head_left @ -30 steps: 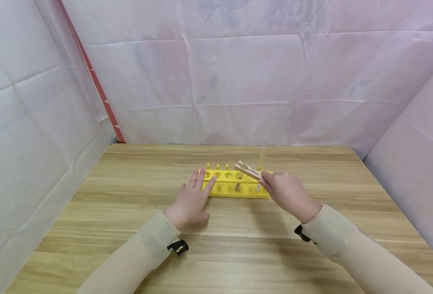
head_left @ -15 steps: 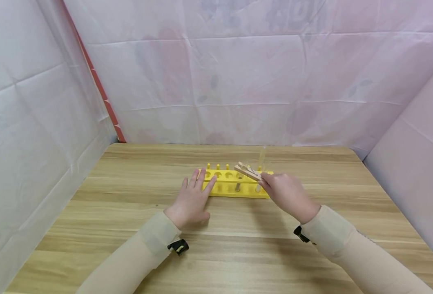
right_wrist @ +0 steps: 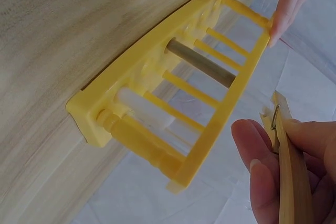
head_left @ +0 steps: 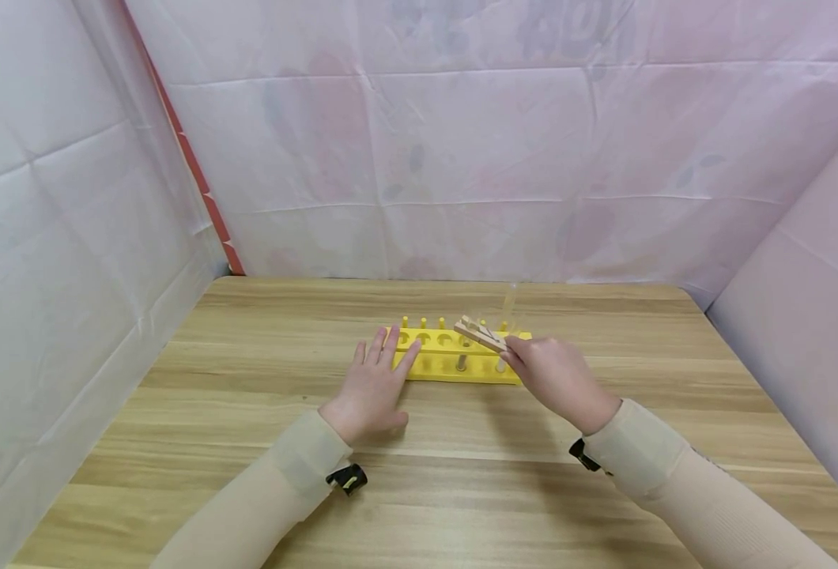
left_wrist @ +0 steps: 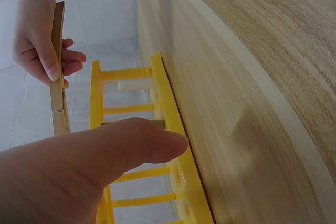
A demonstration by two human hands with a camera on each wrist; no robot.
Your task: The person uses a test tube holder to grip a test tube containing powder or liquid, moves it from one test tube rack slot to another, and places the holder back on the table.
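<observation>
My left hand [head_left: 369, 395] rests with spread, straight fingers on the left end of the yellow test tube rack [head_left: 426, 367]. The right hand [head_left: 554, 375] pinches a wooden test tube clamp [head_left: 481, 335] by its handle, above the rack. In the head view the clamp's jaws overlap the spot over a test tube with grey-brown contents [right_wrist: 202, 64], which stands in the rack. Nearer the rack's right end is a second clear test tube [head_left: 509, 299] with white contents [right_wrist: 142, 106] at its bottom; it rises well above the top bar.
The rack stands on a wood-grain table [head_left: 433, 490], towards its far side. Its back edge carries several yellow pegs [head_left: 423, 323]. Pale pink sheeting [head_left: 476, 142] hangs behind the table and along both sides. Black wrist straps [head_left: 348, 479] sit at both cuffs.
The clamp has tilted very slightly in the right hand. The left hand and the rack hold their place, apart from a slight shift of the head view.
</observation>
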